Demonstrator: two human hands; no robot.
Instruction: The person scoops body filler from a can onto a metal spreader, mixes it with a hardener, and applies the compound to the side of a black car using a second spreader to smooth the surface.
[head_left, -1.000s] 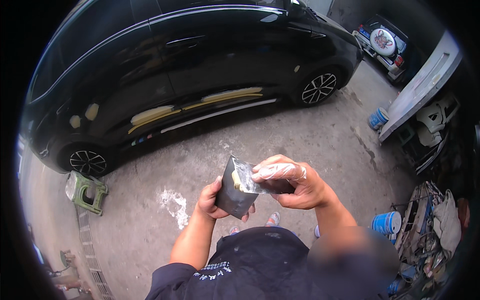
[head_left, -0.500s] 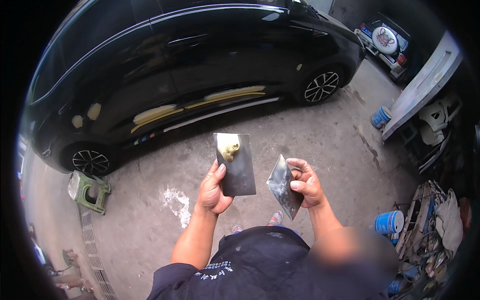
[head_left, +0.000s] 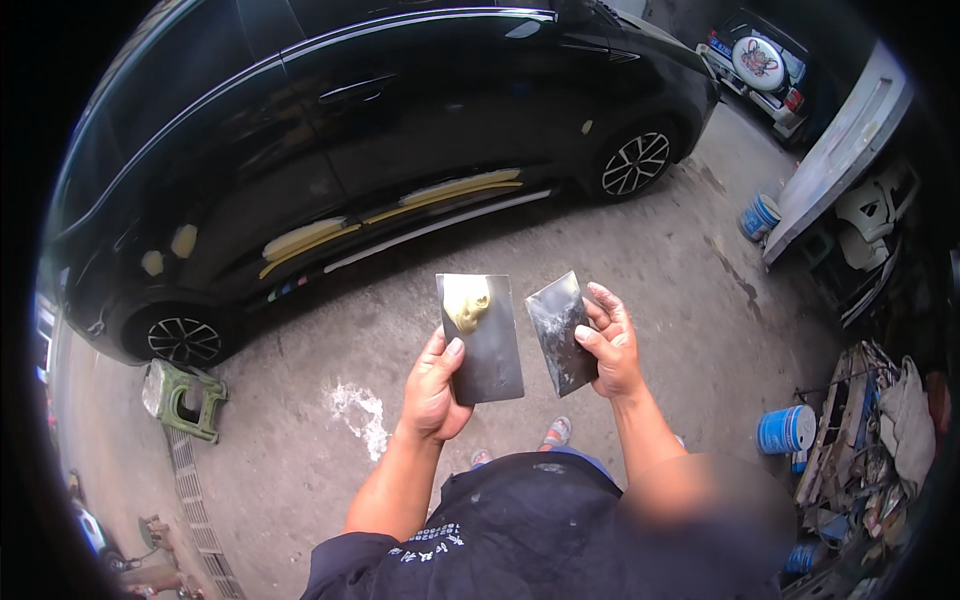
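Note:
I hold a dark grey rectangular plate [head_left: 488, 355] in my left hand [head_left: 432, 390], thumb over its near edge; a lump of pale yellow paste [head_left: 467, 308] sits on its upper part. Just to its right, my right hand [head_left: 610, 350] is closed on a smaller dark spreader [head_left: 555, 335] with whitish smears, thumb on its face and fingers curled behind. The two tools are apart. Beyond them stands a black car [head_left: 380, 120] with pale yellow patches along the lower doors [head_left: 455, 190] and near the wheel at the left.
A green stool [head_left: 200, 410] is beside the left wheel, near a floor grate [head_left: 190, 480]. At the right are blue pails [head_left: 785, 430], a leaning pale panel [head_left: 840, 150] and piled scrap [head_left: 850, 440]. Another vehicle [head_left: 760, 70] stands at the back right, on the stained concrete floor [head_left: 290, 420].
A second ago the spreader lay over the plate at the paste; the two have since separated. In the last half second the spreader turned more face-up and rose slightly.

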